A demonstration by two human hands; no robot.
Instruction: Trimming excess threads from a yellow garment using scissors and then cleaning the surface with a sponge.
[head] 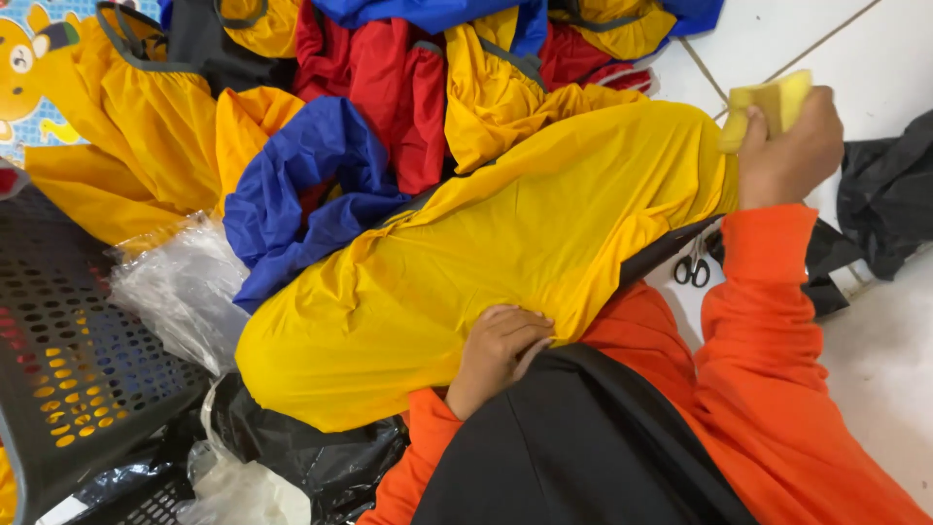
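Observation:
A large yellow fabric garment [486, 243] lies spread across my lap. My left hand [498, 352] rests on its near edge with fingers curled, pressing the cloth down. Raised at the upper right, my right hand [789, 146] grips the garment's far end, a folded yellow corner [775, 100] sticking out above the fingers. Both arms wear orange sleeves. A black cloth [583, 447] covers my lap below the left hand.
A pile of yellow, red and blue garments [389, 87] lies beyond. A dark perforated plastic basket [68, 350] stands at left, with clear plastic bags [185, 287] beside it. Small scissors [692, 269] lie on the white tiled floor [875, 58]. Black plastic [889, 194] sits at right.

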